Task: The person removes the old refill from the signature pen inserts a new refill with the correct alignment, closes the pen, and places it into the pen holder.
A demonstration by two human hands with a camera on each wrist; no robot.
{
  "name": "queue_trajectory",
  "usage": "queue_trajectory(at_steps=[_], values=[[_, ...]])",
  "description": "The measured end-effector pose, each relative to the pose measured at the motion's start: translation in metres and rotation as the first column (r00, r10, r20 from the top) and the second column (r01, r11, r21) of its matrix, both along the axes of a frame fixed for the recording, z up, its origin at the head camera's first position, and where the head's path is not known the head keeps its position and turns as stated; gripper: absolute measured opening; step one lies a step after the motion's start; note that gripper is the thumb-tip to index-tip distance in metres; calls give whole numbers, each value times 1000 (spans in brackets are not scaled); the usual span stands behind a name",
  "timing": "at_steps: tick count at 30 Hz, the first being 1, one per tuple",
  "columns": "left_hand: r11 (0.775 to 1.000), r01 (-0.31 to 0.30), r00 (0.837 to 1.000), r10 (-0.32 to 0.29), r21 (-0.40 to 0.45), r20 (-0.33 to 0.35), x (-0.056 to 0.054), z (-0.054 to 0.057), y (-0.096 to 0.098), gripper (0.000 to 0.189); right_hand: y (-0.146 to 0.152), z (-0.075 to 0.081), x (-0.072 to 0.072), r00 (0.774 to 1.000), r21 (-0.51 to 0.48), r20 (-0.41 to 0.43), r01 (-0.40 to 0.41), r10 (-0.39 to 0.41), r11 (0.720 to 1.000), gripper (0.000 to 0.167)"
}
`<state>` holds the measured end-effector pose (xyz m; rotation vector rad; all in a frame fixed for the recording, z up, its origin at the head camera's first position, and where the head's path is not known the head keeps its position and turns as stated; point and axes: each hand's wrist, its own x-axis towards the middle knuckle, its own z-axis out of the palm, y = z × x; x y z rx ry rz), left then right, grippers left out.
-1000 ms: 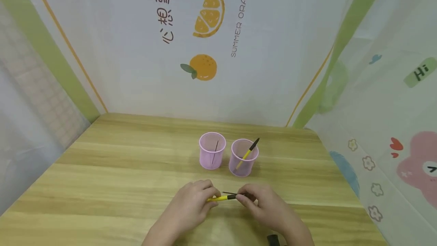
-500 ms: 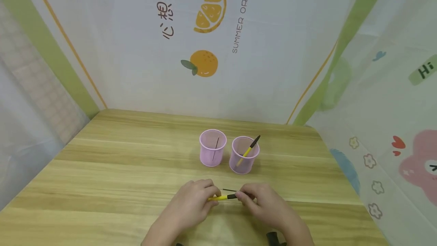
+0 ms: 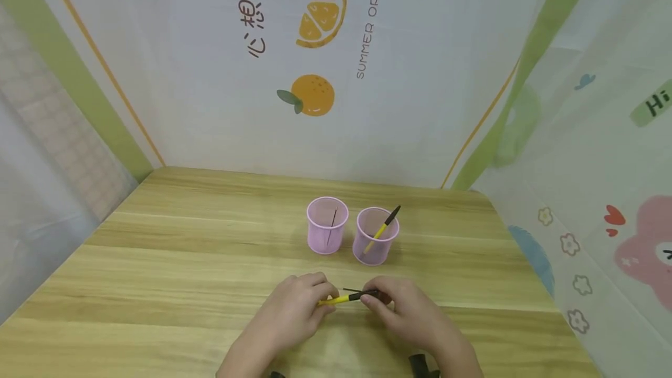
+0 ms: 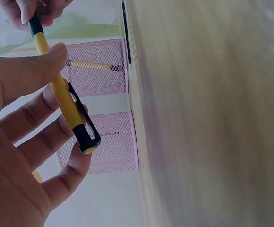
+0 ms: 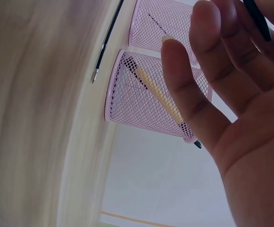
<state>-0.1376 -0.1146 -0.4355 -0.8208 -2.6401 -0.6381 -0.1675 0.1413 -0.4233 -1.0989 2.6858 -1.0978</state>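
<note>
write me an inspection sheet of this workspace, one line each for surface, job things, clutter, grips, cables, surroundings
Surface: wood-grain table.
Job's things: yellow-and-black pen, held; thin dark rod lying on the table beyond it; left pink mesh cup with a thin dark stick inside; right pink mesh cup with a second pen leaning, its black end above the rim.
Clutter: black item at the bottom edge of the head view, cut off, cannot tell what.
Grips: left grip pinches the yellow barrel; right grip pinches the black end.
Cables: nothing seen.
Surroundings: white cloth behind the table, printed with oranges and lettering.
</note>
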Motion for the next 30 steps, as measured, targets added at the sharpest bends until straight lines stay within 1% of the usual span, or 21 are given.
queue_trajectory(at_steps=[3,6,9,12,15,17,24,26,30], values=[[1000,-3,1000,3,1,-8,1,0,0,13,0,0,0,1000,13,-23,3,-3,1000,18],[1000,-9,1000,9,5,0,1,0,0,13,0,0,0,999,30,-34,12,-11,999,21],[1000,-17,1000,17,12,7,1,1,-1,15,-1,1,1,999,43,-22,26,-25,999,24],[1000,-16,1000,16,15,-12,0,1,-1,15,-1,2,0,1000,42,-13,29,-29,999,22],[1000,-9,999,10,12,-34,-1,0,-1,16,-1,3,-1,1000,33,-6,19,-19,999,25],[1000,-6,999,7,13,-43,-2,0,-1,16,-1,3,-2,1000,27,-22,13,-12,1000,26],[1000,-10,999,11,19,-43,-2,0,-1,15,-2,0,-2,997,-7,-74,0,-1,1000,4],[1000,-7,999,8,19,-40,-2,1,-1,14,-1,-1,-2,997,-10,-76,5,-6,1000,6],[1000,-7,999,7,6,-53,-2,3,-1,13,0,-1,-3,996,-8,-94,8,-9,1000,15]])
